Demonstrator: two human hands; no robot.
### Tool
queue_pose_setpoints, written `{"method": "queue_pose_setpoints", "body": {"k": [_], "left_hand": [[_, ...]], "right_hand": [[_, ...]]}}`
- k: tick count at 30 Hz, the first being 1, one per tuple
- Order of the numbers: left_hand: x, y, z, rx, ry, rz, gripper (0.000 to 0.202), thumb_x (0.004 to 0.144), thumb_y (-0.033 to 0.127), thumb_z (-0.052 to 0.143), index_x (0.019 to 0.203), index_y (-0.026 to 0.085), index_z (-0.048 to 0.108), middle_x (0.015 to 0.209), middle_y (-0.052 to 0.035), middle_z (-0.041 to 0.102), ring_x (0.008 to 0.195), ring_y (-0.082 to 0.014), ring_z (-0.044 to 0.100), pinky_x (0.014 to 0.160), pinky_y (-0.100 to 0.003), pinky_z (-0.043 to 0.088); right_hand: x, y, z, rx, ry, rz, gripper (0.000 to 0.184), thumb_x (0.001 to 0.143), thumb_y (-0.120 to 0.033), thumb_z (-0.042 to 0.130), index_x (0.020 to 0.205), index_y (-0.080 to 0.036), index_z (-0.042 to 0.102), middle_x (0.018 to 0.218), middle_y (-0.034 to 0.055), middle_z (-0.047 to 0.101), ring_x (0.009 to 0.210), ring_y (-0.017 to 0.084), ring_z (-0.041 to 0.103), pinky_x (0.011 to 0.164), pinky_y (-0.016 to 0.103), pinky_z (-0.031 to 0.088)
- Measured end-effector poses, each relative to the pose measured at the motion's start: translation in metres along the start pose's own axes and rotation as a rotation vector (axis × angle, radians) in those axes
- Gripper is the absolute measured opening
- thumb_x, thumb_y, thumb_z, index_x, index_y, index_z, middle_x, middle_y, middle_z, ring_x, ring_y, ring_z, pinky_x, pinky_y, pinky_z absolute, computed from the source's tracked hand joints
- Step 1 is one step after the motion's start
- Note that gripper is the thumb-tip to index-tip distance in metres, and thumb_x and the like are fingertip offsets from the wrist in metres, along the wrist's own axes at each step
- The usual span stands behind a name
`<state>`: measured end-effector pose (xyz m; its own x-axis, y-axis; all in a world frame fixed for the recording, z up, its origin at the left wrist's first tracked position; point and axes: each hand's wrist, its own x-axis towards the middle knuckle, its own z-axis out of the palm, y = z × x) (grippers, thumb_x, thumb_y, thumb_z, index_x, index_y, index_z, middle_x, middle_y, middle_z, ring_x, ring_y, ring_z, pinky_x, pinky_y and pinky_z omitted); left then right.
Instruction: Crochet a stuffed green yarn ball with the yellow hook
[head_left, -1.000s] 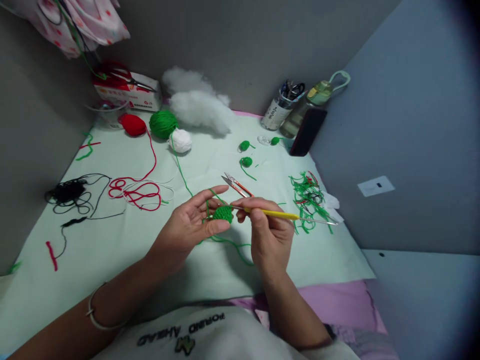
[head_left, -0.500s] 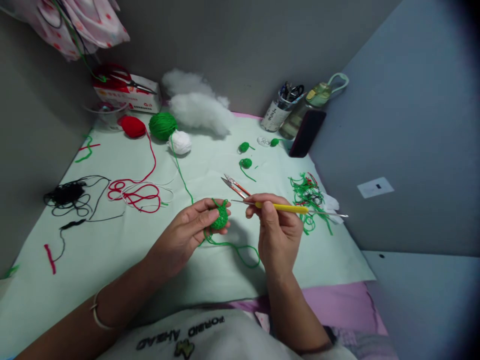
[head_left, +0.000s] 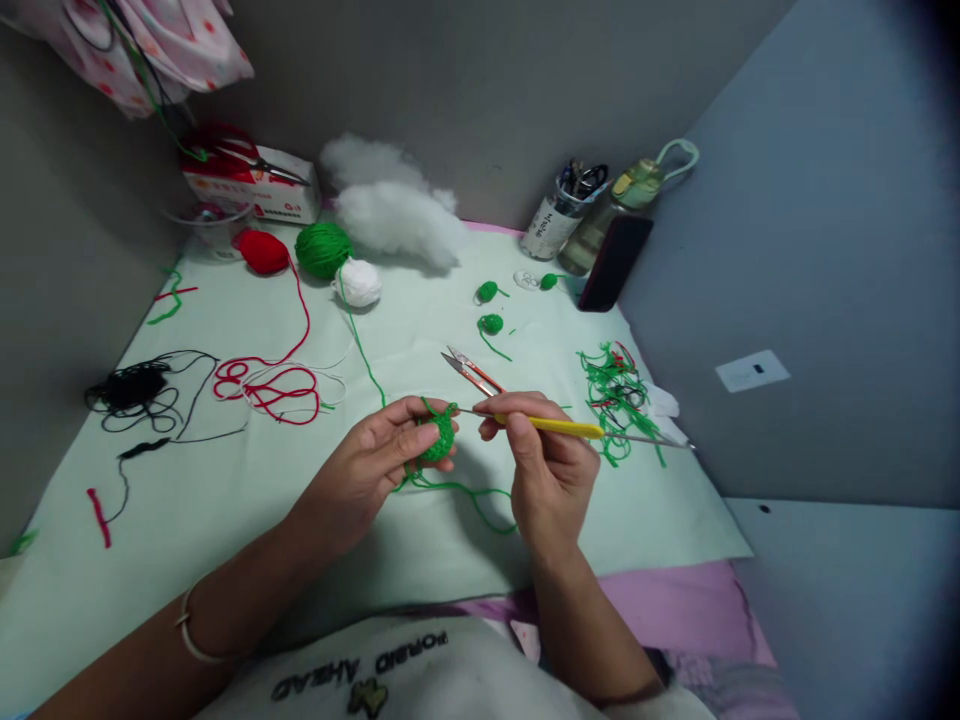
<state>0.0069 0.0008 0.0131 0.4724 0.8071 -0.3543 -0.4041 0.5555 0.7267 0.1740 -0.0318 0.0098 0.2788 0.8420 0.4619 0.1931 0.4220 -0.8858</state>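
My left hand point(head_left: 367, 468) pinches a small green crocheted piece point(head_left: 439, 438) between thumb and fingers. A green strand point(head_left: 465, 492) trails from the piece in a loop on the pale green cloth point(head_left: 225, 500). My right hand point(head_left: 546, 470) grips a yellow-handled crochet hook point(head_left: 559, 427), and the hook's metal tip touches the top of the green piece. The green yarn ball point(head_left: 323, 248) that feeds the strand lies at the back of the cloth.
Thread snips point(head_left: 471, 370) lie just beyond my hands. A red ball point(head_left: 263, 250), a white ball point(head_left: 359, 282), stuffing point(head_left: 397, 212), a box with scissors point(head_left: 251, 182), a tool cup point(head_left: 559, 213), a bottle point(head_left: 607, 215) and a phone point(head_left: 613, 264) stand at the back. Yarn scraps point(head_left: 619, 395) lie right, black yarn point(head_left: 131, 388) left.
My left hand closed from an open palm around the green piece. My right hand drew the hook away to the right, then brought its tip back to the piece.
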Motion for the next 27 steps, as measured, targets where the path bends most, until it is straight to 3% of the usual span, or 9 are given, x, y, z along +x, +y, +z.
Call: {"method": "queue_pose_setpoints", "body": {"k": [9, 19, 27], "left_hand": [[-0.0006, 0.0012, 0.0006, 0.034, 0.009, 0.005, 0.022, 0.081, 0.033, 0.087, 0.097, 0.020, 0.078, 0.089, -0.0033, 0.071, 0.080, -0.0170, 0.064, 0.077, -0.030, 0.055], [-0.0012, -0.0031, -0.0016, 0.121, 0.032, 0.074, 0.025, 0.081, 0.034, 0.088, 0.101, 0.022, 0.078, 0.095, -0.0025, 0.070, 0.084, -0.0164, 0.062, 0.079, -0.030, 0.054], [0.0013, -0.0073, -0.0043, 0.149, 0.007, 0.104, 0.031, 0.078, 0.032, 0.091, 0.105, 0.022, 0.078, 0.101, -0.0036, 0.072, 0.098, -0.0178, 0.064, 0.086, -0.028, 0.050]], "right_hand": [[-0.0010, -0.0007, -0.0001, -0.060, -0.016, -0.036, 0.016, 0.102, -0.019, 0.062, 0.099, -0.023, 0.077, 0.090, 0.0030, 0.078, 0.073, 0.015, 0.070, 0.068, 0.034, 0.060], [-0.0077, 0.0037, -0.0007, -0.182, -0.064, -0.238, 0.022, 0.101, -0.012, 0.059, 0.112, -0.026, 0.074, 0.095, 0.0038, 0.079, 0.087, 0.019, 0.074, 0.074, 0.038, 0.062], [-0.0078, 0.0064, 0.0014, -0.086, -0.069, -0.189, 0.025, 0.101, -0.011, 0.061, 0.112, -0.026, 0.077, 0.099, 0.0033, 0.079, 0.091, 0.018, 0.072, 0.081, 0.038, 0.060]]}}
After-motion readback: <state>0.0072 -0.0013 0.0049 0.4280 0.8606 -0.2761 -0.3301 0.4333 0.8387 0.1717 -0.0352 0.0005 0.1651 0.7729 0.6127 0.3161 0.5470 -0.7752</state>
